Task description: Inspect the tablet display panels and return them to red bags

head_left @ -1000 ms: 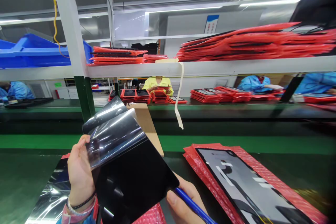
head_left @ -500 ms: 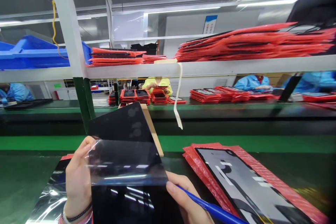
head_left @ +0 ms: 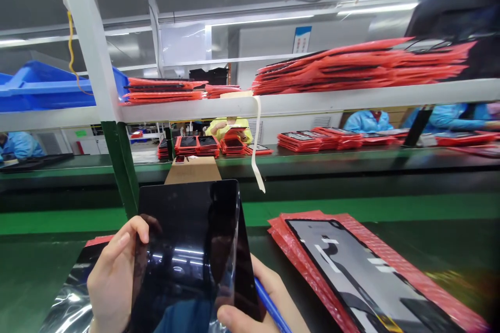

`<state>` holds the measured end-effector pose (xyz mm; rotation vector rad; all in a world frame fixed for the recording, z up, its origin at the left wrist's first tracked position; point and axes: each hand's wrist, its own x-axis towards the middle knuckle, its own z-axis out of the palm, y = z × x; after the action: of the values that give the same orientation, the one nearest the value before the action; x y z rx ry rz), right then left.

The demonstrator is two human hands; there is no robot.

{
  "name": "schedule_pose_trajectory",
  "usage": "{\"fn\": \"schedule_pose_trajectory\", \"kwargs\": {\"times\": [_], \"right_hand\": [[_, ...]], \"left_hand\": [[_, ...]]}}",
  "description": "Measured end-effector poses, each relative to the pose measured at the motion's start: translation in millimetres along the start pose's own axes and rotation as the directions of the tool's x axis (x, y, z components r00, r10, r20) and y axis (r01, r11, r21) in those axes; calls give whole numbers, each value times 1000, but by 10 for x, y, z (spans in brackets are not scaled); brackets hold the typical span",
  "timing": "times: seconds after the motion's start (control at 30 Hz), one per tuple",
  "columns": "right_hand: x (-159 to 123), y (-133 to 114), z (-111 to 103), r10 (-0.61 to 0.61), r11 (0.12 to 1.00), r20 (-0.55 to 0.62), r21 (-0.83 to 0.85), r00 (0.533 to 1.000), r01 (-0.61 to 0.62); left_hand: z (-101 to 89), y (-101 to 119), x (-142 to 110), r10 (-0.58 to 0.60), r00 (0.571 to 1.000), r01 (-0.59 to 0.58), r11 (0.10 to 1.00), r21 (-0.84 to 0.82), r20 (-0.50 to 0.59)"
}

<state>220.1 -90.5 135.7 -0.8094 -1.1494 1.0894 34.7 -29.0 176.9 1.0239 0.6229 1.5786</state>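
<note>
I hold a glossy black glass panel (head_left: 191, 255) upright before me, low in the middle of the view. My left hand (head_left: 111, 276) grips its left edge, thumb and fingers curled round it. Along the panel's lower right edge sits my right hand (head_left: 255, 307), which supports the panel and also holds a blue pen (head_left: 271, 309). Clear film (head_left: 70, 302) lies beneath, at the lower left. To the right, another panel (head_left: 363, 276) rests on red bubble-wrap bags (head_left: 386, 265).
A green conveyor belt (head_left: 351, 208) runs across in front. A white shelf (head_left: 312, 99) above it carries stacks of red bags and blue bins (head_left: 42, 86). A white post (head_left: 94, 73) stands at the left. Workers in blue and yellow sit beyond, by more red-bagged panels (head_left: 308, 140).
The curled clear film that stood over the panel's top is gone from it. The panel has turned from tilted to upright, facing me. Both hands stayed on its edges.
</note>
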Motion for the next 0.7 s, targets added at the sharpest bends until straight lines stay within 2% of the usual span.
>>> {"fn": "schedule_pose_trajectory", "kwargs": {"times": [0.13,0.23,0.27,0.33,0.37,0.4,0.47,0.5,0.53,0.57,0.6,0.7], "right_hand": [[-3,-13,17,12,999,-14,36,1000,-12],[-3,-26,42,12,997,35,75,999,-14],[-1,-16,47,-18,997,37,75,999,15],[8,30,47,-179,984,-18,12,984,179],[15,62,41,-307,951,-58,-62,950,303],[25,94,34,-449,886,-83,-167,889,432],[49,147,15,-681,684,-36,-387,731,618],[62,163,5,-742,589,17,-461,670,664],[74,170,-3,-771,521,68,-504,633,689],[85,170,-10,-774,496,103,-515,625,699],[93,164,-16,-761,506,118,-507,638,698],[98,140,-44,-697,608,87,-457,712,650]], "left_hand": [[9,-19,18,45,998,-43,998,55,-36],[40,-8,26,43,998,-40,997,61,-47],[47,-3,29,45,998,-42,997,66,-47],[48,2,37,54,997,-50,996,77,-51],[42,0,45,64,997,-59,995,82,-54],[32,-4,54,75,996,-70,994,86,-56],[10,-23,80,118,992,-114,989,93,-44],[1,-35,94,143,989,-139,985,97,-26],[-7,-49,107,167,986,-165,981,102,-9],[-12,-64,117,191,982,-191,975,115,8],[-15,-79,124,222,975,-224,965,139,24],[-18,-118,115,337,937,-348,896,274,89]]}}
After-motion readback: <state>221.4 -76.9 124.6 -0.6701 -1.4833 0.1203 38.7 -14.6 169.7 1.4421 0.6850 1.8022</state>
